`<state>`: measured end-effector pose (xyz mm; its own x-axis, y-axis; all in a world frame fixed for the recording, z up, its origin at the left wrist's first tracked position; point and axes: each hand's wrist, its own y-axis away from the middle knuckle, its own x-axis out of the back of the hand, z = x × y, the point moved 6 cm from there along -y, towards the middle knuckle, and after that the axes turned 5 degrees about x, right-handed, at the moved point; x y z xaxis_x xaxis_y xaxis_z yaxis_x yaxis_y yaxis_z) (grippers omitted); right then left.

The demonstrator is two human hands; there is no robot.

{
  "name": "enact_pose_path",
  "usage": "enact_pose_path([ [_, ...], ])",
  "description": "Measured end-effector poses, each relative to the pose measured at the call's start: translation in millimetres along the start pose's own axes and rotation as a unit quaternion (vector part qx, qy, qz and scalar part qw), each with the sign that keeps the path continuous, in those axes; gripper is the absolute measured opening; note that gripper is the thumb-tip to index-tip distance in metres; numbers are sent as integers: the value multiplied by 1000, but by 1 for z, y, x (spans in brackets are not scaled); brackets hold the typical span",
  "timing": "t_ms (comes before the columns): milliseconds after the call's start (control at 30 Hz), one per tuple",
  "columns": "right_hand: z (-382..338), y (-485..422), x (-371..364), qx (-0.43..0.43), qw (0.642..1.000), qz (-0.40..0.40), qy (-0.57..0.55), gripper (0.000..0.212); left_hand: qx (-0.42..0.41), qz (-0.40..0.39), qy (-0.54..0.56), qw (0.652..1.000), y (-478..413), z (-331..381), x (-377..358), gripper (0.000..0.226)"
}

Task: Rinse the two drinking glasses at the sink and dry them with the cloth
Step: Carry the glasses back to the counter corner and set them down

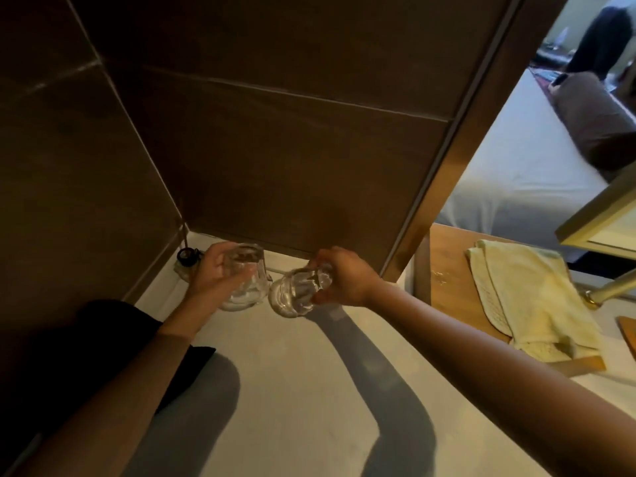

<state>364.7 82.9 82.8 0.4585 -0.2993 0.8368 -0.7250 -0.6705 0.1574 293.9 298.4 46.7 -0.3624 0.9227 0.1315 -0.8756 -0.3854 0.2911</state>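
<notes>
My left hand (pixel 215 271) grips a clear drinking glass (pixel 246 280) from its left side, and the glass stands roughly upright just above the white counter (pixel 292 390). In my right hand (pixel 344 278) a second clear glass (pixel 297 292) is tilted, its base pointing down and left. The two glasses almost touch near the counter's back corner. A pale yellow cloth (pixel 523 297) lies crumpled on a wooden board (pixel 451 270) to the right, well apart from both hands.
Dark brown tiled walls (pixel 275 132) close in the corner behind the glasses. A small black-topped object (pixel 186 256) sits at the back left of the counter. A brass-coloured faucet (pixel 609 287) reaches in at the right edge. Black fabric (pixel 113 339) lies at the left.
</notes>
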Motion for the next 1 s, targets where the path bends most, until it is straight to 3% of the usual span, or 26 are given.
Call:
enact_pose_path([
  [167,-19,-36,-14,27,985,-105,135,63,-74,59,-77,993,-3,-24,-13,60],
  [400,-39,-54,-32,71,964,-112,231,60,-137,120,-81,980,3,-20,-25,66],
  [1000,-26,-37,-48,38,993,-27,105,72,-103,139,-117,978,2,-47,-18,72],
])
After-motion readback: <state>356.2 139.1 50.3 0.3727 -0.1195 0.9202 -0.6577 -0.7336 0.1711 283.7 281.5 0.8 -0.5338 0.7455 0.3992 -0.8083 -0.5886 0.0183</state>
